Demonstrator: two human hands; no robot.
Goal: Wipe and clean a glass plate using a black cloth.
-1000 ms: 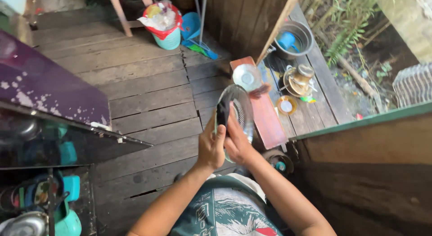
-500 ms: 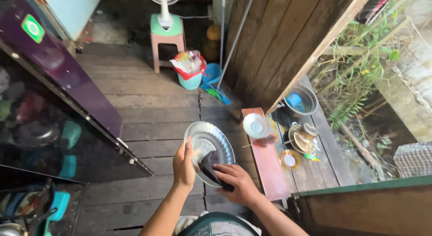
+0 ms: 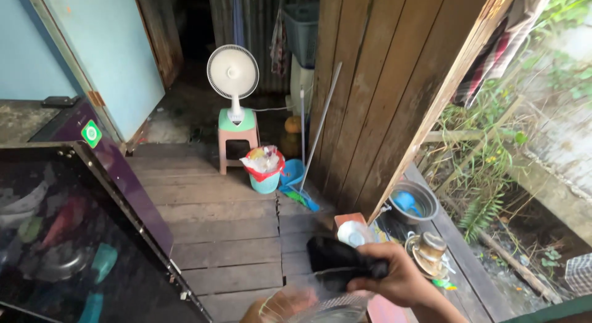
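Your right hand (image 3: 394, 275) is reaching leftward with fingers curled tight in a grip; your left hand (image 3: 271, 307) is barely showing at the bottom edge.

This is the back of a simple wooden home, at its washing-up spot: a plank floor (image 3: 216, 230) and board wall (image 3: 376, 95), a standing fan (image 3: 232, 76) on a plastic stool (image 3: 238, 141), a lined bin (image 3: 265, 172), and pots and a metal basin (image 3: 413, 203) on the outdoor ledge beside greenery.

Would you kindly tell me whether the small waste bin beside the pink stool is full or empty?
Full: the teal waste bin has bagged rubbish heaped above its rim, beside the pink stool.
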